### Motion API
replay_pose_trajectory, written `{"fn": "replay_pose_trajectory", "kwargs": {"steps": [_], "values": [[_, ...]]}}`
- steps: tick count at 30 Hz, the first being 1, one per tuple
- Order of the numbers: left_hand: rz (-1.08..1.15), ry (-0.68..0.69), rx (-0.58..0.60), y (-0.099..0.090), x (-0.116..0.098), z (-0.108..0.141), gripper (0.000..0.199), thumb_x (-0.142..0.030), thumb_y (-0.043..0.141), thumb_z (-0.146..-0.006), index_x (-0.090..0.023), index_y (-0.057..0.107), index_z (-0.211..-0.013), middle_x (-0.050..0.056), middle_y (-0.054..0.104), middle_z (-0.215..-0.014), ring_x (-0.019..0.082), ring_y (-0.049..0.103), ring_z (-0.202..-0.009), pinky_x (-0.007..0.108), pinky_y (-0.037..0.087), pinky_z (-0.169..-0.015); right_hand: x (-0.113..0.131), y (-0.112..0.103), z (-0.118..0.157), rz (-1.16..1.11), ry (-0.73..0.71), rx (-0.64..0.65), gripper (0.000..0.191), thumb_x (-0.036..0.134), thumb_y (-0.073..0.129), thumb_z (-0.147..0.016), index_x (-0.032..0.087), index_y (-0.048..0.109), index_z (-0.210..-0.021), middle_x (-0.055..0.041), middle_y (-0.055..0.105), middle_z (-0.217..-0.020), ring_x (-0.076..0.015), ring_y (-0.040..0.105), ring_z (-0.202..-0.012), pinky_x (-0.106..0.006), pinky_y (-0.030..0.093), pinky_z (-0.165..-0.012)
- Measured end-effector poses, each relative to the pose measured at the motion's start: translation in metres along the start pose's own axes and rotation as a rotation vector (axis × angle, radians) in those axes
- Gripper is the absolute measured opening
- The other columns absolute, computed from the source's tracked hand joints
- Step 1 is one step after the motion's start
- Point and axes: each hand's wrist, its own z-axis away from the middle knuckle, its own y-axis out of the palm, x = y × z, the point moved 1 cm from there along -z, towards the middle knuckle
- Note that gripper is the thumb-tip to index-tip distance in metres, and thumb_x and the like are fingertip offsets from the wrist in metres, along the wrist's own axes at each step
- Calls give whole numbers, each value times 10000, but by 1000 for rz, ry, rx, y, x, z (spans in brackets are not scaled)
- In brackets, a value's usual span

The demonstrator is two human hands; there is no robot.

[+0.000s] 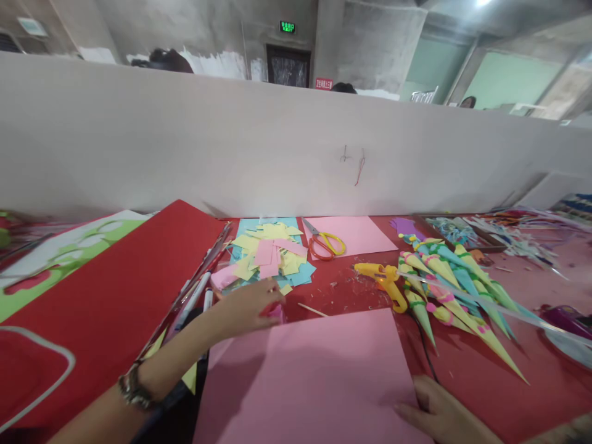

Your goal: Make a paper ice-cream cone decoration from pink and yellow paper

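Observation:
A large pink sheet [314,376] lies at the front middle of the red table. My left hand [254,305] is over its far left edge, fingers curled around or beside a small pink item [276,313]; the grip is blurred. At the sheet's right edge rests my right hand [432,404], thumb on the paper and the other fingers partly hidden. Beyond my left hand are yellow, pink and blue paper pieces [271,253]. Red-and-yellow scissors [326,243] sit on another pink sheet [370,234]. A thin wooden stick [313,309] lies just past the large sheet.
A yellow glue gun [388,283] with a cord stands near paper cones [453,277] on the right. Red sheets [152,265] and markers [202,293] occupy the left. A tray [490,242] and a purple tape dispenser [564,320] are farther right. A white partition [259,148] rises behind.

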Motion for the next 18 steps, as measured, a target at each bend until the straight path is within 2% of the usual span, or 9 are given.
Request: {"fn": "replay_pose_trajectory", "kwargs": {"steps": [4, 6, 8, 11, 15, 18], "values": [[61, 47, 116, 19, -2, 15, 399, -316, 585, -702, -255, 562, -1096, 67, 567, -1097, 236, 600, -874, 332, 446, -749, -3, -2, -2, -9, -4, 25, 428, 468, 568, -711, 109, 686, -913, -85, 671, -921, -284, 594, -881, -324, 463, -772], [162, 22, 122, 23, 1, 16, 375, -293, 595, -684, -253, 577, -1056, 53, 594, -1051, 222, 609, -829, 307, 453, -706, 0, -2, -2, -15, -19, 40, 407, 445, 554, -733, 108, 682, -920, -90, 673, -927, -282, 595, -891, -326, 459, -781], [253, 6, 98, 21, 3, 13, 264, -269, 584, -685, -244, 609, -946, 16, 632, -938, 186, 609, -780, 267, 454, -679, 5, -1, -1, -38, -38, 53, 387, 420, 541, -753, 111, 677, -942, -90, 675, -938, -276, 595, -909, -325, 454, -797], [287, -27, 14, 11, 12, 1, 161, -280, 532, -720, -220, 603, -851, -14, 638, -813, 156, 595, -750, 238, 454, -667, 15, -1, 0, -95, -76, 97, 366, 393, 534, -768, 120, 669, -972, -77, 680, -944, -260, 599, -923, -310, 452, -806], [269, -165, -172, 0, 38, -28, 283, -351, 359, -812, -190, 560, -931, -6, 610, -736, 143, 583, -636, 241, 470, -565, 16, 1, 2, -51, -52, 47, 370, 405, 524, -766, 126, 675, -956, -75, 683, -934, -260, 597, -922, -307, 452, -801], [203, -285, -326, -2, 57, -48, 380, -346, 251, -855, -128, 485, -1059, 64, 608, -836, 166, 607, -711, 268, 490, -598, 8, 2, 2, 26, -11, -33, 383, 427, 527, -751, 120, 682, -921, -87, 681, -915, -266, 598, -896, -324, 453, -793]]}}
